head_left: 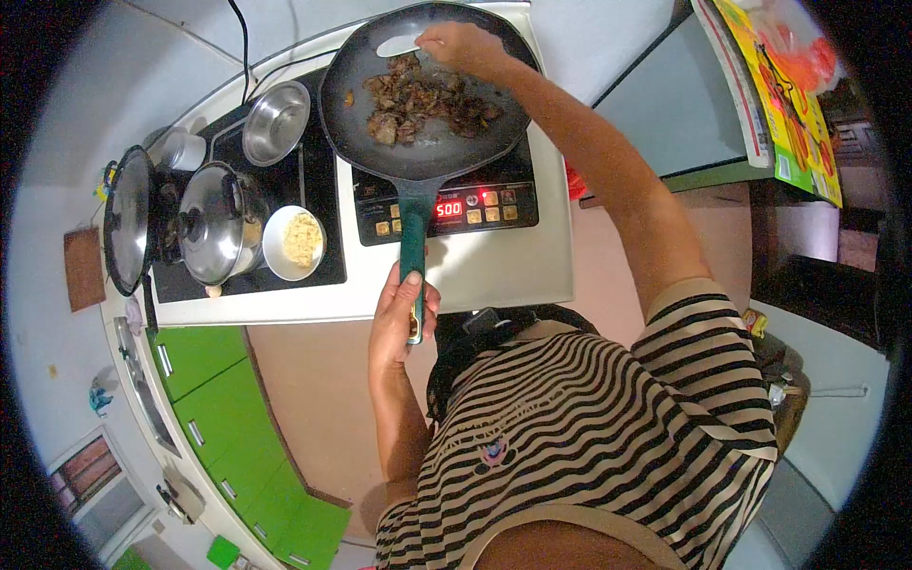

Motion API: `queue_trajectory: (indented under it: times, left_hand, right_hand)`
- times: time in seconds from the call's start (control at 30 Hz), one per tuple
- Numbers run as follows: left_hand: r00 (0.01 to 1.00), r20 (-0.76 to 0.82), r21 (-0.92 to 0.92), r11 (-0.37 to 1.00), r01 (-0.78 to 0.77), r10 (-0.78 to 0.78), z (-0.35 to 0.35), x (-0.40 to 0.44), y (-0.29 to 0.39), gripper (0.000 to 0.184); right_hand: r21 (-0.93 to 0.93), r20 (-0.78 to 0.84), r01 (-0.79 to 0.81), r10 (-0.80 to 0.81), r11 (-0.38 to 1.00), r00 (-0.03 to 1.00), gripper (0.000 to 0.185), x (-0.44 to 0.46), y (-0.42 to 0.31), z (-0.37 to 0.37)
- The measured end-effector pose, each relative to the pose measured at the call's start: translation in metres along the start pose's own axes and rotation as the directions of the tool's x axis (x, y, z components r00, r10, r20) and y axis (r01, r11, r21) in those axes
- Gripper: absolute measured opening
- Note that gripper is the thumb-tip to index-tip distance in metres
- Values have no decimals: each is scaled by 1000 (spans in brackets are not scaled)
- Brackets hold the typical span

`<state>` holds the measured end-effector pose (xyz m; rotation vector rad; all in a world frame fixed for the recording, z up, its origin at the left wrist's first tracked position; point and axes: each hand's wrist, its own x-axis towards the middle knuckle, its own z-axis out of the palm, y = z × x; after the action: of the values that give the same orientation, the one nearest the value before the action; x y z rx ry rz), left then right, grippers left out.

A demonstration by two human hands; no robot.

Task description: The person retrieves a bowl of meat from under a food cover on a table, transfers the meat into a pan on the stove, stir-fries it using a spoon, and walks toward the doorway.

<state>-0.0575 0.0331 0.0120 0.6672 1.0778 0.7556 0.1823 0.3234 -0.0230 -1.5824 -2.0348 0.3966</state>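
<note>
My left hand [404, 309] is wrapped round the green handle [414, 242] of a dark frying pan [347, 104]. The pan is over an induction cooker [522, 204] with a lit red display. Browned meat pieces [423, 103] lie in the middle of the pan. At the pan's far side, my right hand [461, 47] is closed on a small white utensil [397, 46], whose pale flat end shows to the left of the fingers. That end is above the meat, and its exact shape is hard to make out.
Left of the pan are a steel bowl [276, 123], a lidded pot [211, 223], a white bowl of chopped yellowish food [294, 243] and a standing glass lid [129, 220]. Green cabinets [223, 418] run along the lower left. A colourful printed sheet [784, 104] hangs at the upper right.
</note>
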Motion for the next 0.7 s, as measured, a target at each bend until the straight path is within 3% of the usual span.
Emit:
queue_trajectory:
  times: [0.03,0.1,0.13,0.23,0.27,0.33,0.4,0.47,0.5,0.57,0.7]
  left_hand:
    - [1000,2,0,1000,8,-8,0,-1,1,44]
    - [1000,2,-1,1000,19,-19,-1,0,1,44]
    - [1000,7,-1,1000,6,-6,-1,1,0,44]
    - [1000,-5,18,1000,-1,1,1,-1,0,44]
    - [1000,-22,37,999,1,0,2,-1,1,44]
    - [1000,-29,39,999,-2,3,4,0,1,44]
    - [999,-33,42,999,-3,4,5,0,1,45]
    - [1000,-23,33,999,-8,8,4,1,-1,45]
    - [1000,-21,33,999,-7,8,4,1,-1,45]
    - [1000,-22,29,999,-17,18,4,1,-1,44]
    - [1000,-22,32,999,-20,21,1,0,-4,44]
  right_hand:
    - [3,0,1,-1,1000,1000,34,3,5,15]
    - [203,75,97,-114,974,991,34,5,5,34]
    - [205,78,96,-114,974,990,34,2,3,36]
    - [240,329,157,-233,958,915,30,-19,-17,26]
    - [238,329,158,-233,958,915,30,-25,-24,14]
    - [-126,400,228,-161,966,903,25,-37,-34,-12]
    - [-212,350,237,-152,948,924,21,-40,-40,-29]
    - [-385,278,145,-35,911,960,18,-46,-54,-47]
    - [-386,277,143,-33,911,960,18,-51,-54,-49]
    - [-401,457,289,-83,869,886,19,-59,-50,-52]
    - [-499,303,147,14,854,953,22,-44,-35,-44]
